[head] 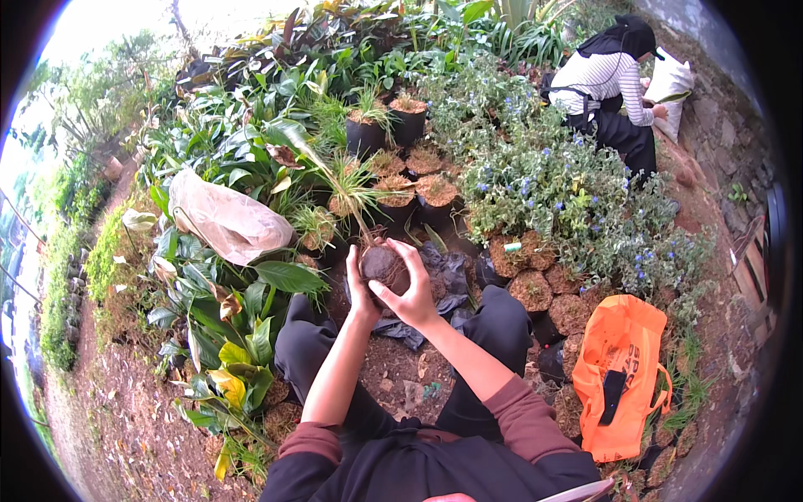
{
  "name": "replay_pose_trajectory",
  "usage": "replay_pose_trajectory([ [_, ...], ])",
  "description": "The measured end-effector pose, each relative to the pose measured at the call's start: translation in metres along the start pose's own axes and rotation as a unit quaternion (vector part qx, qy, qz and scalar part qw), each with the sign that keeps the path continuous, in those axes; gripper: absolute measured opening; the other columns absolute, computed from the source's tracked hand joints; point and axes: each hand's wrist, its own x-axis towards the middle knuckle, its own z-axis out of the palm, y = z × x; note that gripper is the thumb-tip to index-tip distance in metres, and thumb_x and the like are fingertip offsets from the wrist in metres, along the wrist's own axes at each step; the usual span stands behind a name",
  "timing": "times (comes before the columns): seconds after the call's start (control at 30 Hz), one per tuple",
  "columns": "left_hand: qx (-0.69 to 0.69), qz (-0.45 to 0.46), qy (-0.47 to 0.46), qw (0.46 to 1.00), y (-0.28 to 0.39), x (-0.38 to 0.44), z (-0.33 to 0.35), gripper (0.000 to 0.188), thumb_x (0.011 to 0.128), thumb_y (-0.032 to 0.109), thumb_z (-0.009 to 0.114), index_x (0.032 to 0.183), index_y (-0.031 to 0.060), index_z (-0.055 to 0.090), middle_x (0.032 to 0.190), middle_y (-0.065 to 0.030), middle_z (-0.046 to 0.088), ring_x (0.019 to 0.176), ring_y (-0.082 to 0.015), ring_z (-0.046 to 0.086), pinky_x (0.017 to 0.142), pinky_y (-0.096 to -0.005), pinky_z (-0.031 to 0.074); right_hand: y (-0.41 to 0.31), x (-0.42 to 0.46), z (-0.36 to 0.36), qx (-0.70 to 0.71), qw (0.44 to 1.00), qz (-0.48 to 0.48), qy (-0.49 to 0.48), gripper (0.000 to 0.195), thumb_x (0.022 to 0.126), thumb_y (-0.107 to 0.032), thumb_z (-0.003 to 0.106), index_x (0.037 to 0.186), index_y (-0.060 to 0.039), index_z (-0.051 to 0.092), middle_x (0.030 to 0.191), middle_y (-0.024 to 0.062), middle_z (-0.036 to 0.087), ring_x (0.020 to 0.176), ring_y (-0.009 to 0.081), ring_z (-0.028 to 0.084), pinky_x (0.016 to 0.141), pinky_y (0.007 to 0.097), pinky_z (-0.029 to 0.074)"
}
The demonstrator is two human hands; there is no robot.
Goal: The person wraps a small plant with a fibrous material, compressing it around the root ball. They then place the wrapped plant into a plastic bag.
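Between my two palms rests a round, dark root ball (384,267) with thin roots on its surface. From its top a long pale stem (344,197) leans away to the upper left, towards green leaves. My left hand (359,283) cups the left side of the ball. On the opposite side, my right hand (408,285) curls around it with the thumb across the near face. Beneath and beside my hands lies crumpled black plastic (448,276) on the soil between my knees.
Soil-filled black grow bags (438,196) stand ahead, beside a blue-flowered shrub (533,169). Left are broad-leaved plants (288,276) and a translucent plastic bag (229,216). An orange bag (611,357) with a black phone (612,396) lies right. Another person (605,94) handles a white sack (670,94).
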Motion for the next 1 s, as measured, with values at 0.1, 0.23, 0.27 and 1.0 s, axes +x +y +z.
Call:
replay_pose_trajectory([
  [0.1, 0.001, -0.018, -0.044, 0.999, 0.0, -0.003, 0.009, 0.056, 0.087, 0.054, 0.042, 0.119, 0.0087, 0.053, 0.117, -0.0092, 0.057, 0.103, -0.023, 0.057, 0.093, -0.0372, 0.043, -0.002, 0.001, -0.004, -0.123, 0.991, -0.052, 0.016, 0.063, 0.074, -0.031, 0.067, 0.125, 0.0, 0.047, 0.125, 0.0181, 0.049, 0.121, 0.031, 0.042, 0.103, 0.043, 0.03],
  [0.23, 0.022, -0.035, -0.035, 0.999, -0.003, -0.002, 0.001, 0.047, 0.088, 0.044, 0.047, 0.119, 0.0091, 0.052, 0.116, -0.0094, 0.058, 0.103, -0.0221, 0.057, 0.092, -0.0366, 0.044, 0.003, -0.007, -0.003, -0.134, 0.99, -0.051, 0.022, 0.061, 0.075, -0.033, 0.064, 0.124, -0.001, 0.048, 0.13, 0.0189, 0.046, 0.125, 0.033, 0.04, 0.104, 0.0441, 0.027],
  [0.27, 0.016, -0.042, -0.032, 0.998, -0.003, -0.001, 0.0, 0.047, 0.088, 0.044, 0.047, 0.119, 0.0091, 0.053, 0.116, -0.0094, 0.058, 0.103, -0.0222, 0.057, 0.092, -0.0367, 0.044, 0.006, -0.008, -0.002, -0.127, 0.99, -0.049, 0.021, 0.061, 0.075, -0.033, 0.065, 0.124, -0.0014, 0.048, 0.131, 0.0189, 0.045, 0.124, 0.0325, 0.04, 0.104, 0.0434, 0.027],
  [1.0, 0.004, -0.032, -0.058, 0.998, -0.003, -0.005, 0.005, 0.063, 0.085, 0.056, 0.044, 0.121, 0.0054, 0.049, 0.119, -0.0124, 0.055, 0.105, -0.0253, 0.055, 0.095, -0.0391, 0.042, -0.001, 0.001, -0.006, -0.167, 0.985, -0.028, 0.022, 0.053, 0.075, -0.036, 0.061, 0.116, -0.0019, 0.055, 0.115, 0.0127, 0.056, 0.114, 0.0294, 0.048, 0.102, 0.0423, 0.025],
])
